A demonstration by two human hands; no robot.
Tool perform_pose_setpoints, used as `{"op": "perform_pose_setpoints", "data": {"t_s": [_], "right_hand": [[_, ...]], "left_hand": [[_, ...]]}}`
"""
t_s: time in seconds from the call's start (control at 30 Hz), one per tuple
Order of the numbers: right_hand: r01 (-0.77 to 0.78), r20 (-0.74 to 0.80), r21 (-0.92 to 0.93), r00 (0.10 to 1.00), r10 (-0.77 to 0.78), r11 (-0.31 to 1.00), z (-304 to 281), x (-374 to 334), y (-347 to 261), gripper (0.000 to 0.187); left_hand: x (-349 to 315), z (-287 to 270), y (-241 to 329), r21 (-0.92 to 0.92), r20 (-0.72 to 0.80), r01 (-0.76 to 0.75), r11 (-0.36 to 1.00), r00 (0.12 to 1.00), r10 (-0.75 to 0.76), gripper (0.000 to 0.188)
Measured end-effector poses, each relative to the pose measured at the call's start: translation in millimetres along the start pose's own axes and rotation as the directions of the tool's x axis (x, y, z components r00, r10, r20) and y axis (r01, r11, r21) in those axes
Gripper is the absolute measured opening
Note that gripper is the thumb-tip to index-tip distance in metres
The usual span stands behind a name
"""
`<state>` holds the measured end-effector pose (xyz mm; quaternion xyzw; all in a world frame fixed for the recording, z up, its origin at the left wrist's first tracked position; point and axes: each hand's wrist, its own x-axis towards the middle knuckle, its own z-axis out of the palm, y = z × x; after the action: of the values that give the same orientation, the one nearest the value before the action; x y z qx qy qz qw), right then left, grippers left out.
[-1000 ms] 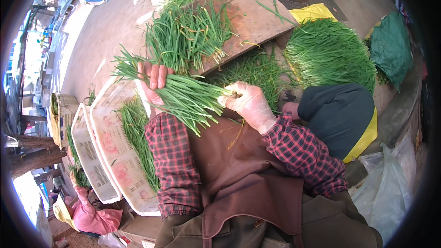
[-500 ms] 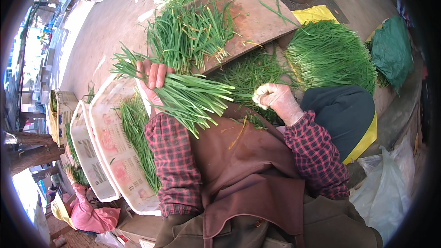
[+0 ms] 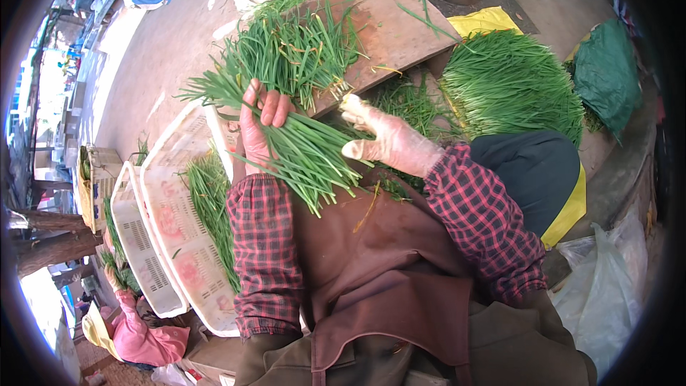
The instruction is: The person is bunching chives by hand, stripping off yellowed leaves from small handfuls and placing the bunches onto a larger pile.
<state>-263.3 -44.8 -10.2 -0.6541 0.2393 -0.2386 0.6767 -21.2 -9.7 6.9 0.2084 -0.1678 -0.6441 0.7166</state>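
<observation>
My bare left hand (image 3: 261,116) is closed around a bunch of garlic chives (image 3: 304,150), held above my lap. Their leafy tips fan out to the upper left, and the pale stem ends point to the lower right. Close by those stem ends is my right hand (image 3: 391,141), in a thin whitish glove. Its thumb and fingers are spread with nothing seen between them. Just beyond my hands, a loose heap of chives (image 3: 293,53) covers the left part of a wooden board (image 3: 404,18). A brown apron (image 3: 371,250) with a few yellowed leaves on it covers my lap.
Loose green leaves (image 3: 418,111) lie below the board. A big neat stack of chives (image 3: 511,86) rests on yellow sheeting at the right, beside a green bag (image 3: 607,71). White crates (image 3: 161,221) stand at my left. Another person in pink (image 3: 146,332) is at lower left.
My right hand has moved left and up to the bunch, and its curled fingers have spread. My left hand, still gripping the chives, has shifted slightly right.
</observation>
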Motion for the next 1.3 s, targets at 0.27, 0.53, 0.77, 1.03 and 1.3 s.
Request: {"op": "perform_pose_setpoints", "data": {"t_s": [0.27,0.53,0.77,1.03,1.3], "right_hand": [[-0.089,-0.050,0.493,0.990,0.130,0.865,23,23,5,0.060],[-0.144,-0.061,0.829,0.937,0.343,0.540,-11,-4,18,0.046],[-0.106,-0.125,0.833,0.920,0.371,0.543,-15,-6,24,0.048],[-0.066,-0.126,0.850,0.938,0.323,0.523,-19,-7,33,0.049],[-0.063,-0.142,0.832,0.936,0.321,0.551,-18,-6,34,0.048]], "left_hand": [[28,82,-51,0.654,-0.360,0.290,0.699,0.932,-0.050,0.038],[21,49,-22,0.579,-0.396,0.301,0.758,0.916,-0.061,0.086],[-63,54,-39,0.794,-0.294,0.340,0.504,0.940,-0.170,0.029],[-110,61,-55,0.848,-0.328,0.389,0.360,0.919,-0.221,0.032],[-109,59,-57,0.785,-0.320,0.418,0.457,0.906,-0.278,0.010]]}}
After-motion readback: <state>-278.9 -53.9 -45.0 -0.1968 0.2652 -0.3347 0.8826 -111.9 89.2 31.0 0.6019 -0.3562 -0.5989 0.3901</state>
